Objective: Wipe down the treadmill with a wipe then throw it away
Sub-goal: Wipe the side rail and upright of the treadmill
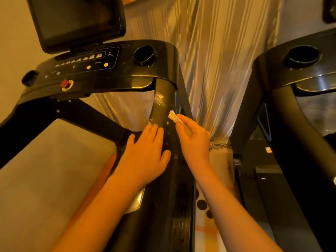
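A folded wipe (173, 117) is pinched by the right hand (193, 138) against the treadmill's handrail (161, 99), steadied by the flat-fingered left hand (145, 151); white residue (159, 99) remains, disposal pending.

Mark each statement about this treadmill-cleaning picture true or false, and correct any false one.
1. The right hand pinches a white wipe. True.
2. The left hand holds a spray bottle. False: it rests on the handrail with straight fingers and holds nothing.
3. White residue shows on the handrail above both hands. True.
4. A drink bottle stands in the cup holder. False: nothing shows in it.
5. The red stop button sits to the left of the cup holder. True.
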`<state>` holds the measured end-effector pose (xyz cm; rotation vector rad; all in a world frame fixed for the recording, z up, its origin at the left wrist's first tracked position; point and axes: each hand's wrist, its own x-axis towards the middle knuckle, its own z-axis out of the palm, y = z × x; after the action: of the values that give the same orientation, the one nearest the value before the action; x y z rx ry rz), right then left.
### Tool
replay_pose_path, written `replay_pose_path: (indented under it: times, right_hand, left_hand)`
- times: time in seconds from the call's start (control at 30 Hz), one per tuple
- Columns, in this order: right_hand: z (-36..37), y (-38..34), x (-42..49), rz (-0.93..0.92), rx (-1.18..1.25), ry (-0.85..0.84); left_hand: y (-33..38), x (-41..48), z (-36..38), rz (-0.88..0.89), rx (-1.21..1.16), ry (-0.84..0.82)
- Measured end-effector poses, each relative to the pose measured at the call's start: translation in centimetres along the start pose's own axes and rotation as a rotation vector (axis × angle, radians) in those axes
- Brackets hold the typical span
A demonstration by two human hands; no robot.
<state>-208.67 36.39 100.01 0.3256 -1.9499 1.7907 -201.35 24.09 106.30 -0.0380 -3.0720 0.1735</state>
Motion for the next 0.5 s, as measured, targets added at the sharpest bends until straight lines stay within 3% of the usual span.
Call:
replay_pose_path:
  times: [0.4, 0.5]
  right_hand:
    - [6.7, 2.5, 13.5, -0.18, -0.181, -0.281]
    - [7.8, 4.5, 14.5, -0.201, -0.235, -0.345]
  left_hand:
    - [0.1, 0.2, 1.8, -0.009, 0.0, 0.037]
    - [-0.1, 0.4, 2.1, -0.001, -0.016, 0.134]
